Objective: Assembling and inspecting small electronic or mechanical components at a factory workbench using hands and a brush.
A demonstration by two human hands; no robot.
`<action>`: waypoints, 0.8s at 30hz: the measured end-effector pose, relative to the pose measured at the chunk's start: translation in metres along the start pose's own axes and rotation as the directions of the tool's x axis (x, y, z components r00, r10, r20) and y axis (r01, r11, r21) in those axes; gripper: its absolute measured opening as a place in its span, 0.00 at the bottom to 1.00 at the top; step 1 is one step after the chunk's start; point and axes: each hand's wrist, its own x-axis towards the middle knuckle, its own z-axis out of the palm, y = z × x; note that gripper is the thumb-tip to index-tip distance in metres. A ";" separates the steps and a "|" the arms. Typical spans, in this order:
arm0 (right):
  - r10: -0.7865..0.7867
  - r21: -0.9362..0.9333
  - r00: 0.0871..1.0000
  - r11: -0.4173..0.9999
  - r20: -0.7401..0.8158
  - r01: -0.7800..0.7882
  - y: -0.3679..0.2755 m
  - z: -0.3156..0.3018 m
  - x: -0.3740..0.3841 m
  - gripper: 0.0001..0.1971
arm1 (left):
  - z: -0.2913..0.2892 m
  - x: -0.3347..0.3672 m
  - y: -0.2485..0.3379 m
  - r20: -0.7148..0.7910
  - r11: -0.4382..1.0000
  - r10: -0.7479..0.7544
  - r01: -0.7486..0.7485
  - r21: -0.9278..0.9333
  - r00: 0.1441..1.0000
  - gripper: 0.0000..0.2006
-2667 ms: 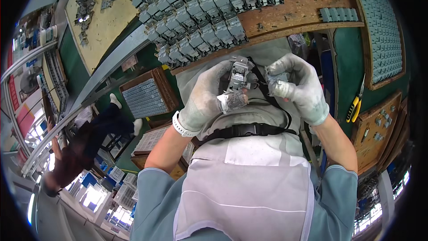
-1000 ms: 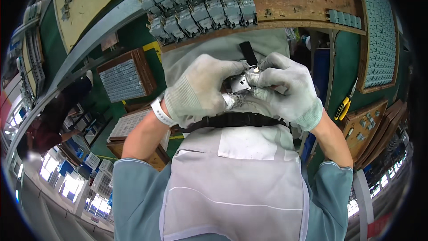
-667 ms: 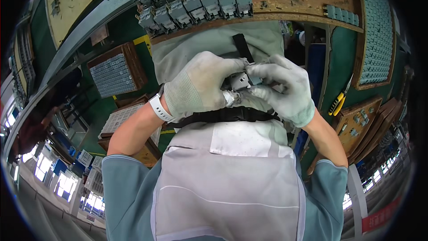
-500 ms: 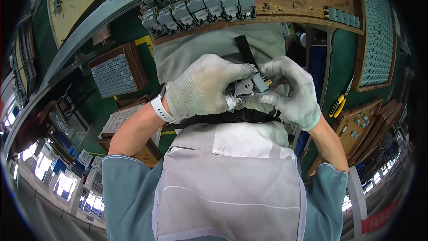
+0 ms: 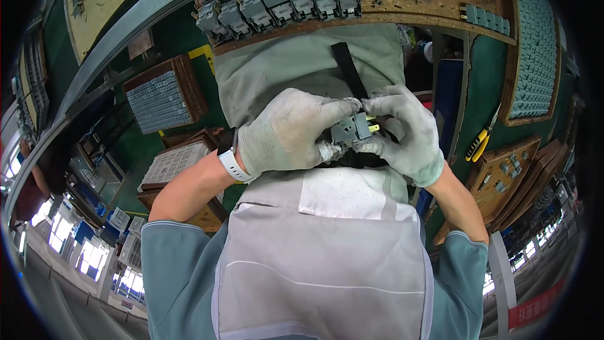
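In front of my waist I hold a small grey plastic electrical housing [image 5: 351, 128], with brass terminals [image 5: 374, 128] sticking out of its right side. My left hand [image 5: 292, 127], in a whitish knit glove with dirty fingertips, grips the housing from the left between thumb and fingers. From the right, my gloved right hand [image 5: 409, 135] closes its fingertips on the top and bottom edges of the same housing, beside the terminals. Part of the housing is hidden behind the fingers. A black strap [image 5: 347, 69] lies on the grey-green cloth beyond my hands.
Rows of assembled grey electrical units [image 5: 277, 0] stand on the wooden bench [image 5: 409, 0] ahead. A wooden tray of grey parts [image 5: 535, 69] is at the right, near a yellow-handled cutter [image 5: 480, 145]. Another parts tray [image 5: 160, 102] and a white grid tray [image 5: 176, 165] are left.
Both hands have shifted slightly, the right one closer to the left. The grey piece at the right of the housing now sits squarer to it, and more of the brass terminals shows.
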 end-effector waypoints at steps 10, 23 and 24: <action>-0.006 0.017 0.993 1.000 0.114 0.004 0.011 -0.002 -0.008 0.25 | -0.004 0.005 0.007 0.108 0.999 -0.010 0.016 -0.050 0.994 0.24; 0.342 0.393 0.915 0.827 0.214 -0.402 0.015 -0.007 -0.012 0.41 | -0.010 0.012 0.008 0.095 0.981 -0.070 0.085 -0.173 0.993 0.18; 0.326 0.401 0.923 0.832 0.206 -0.384 0.017 -0.006 -0.014 0.41 | -0.011 0.011 0.008 0.082 0.980 -0.062 0.077 -0.186 0.995 0.19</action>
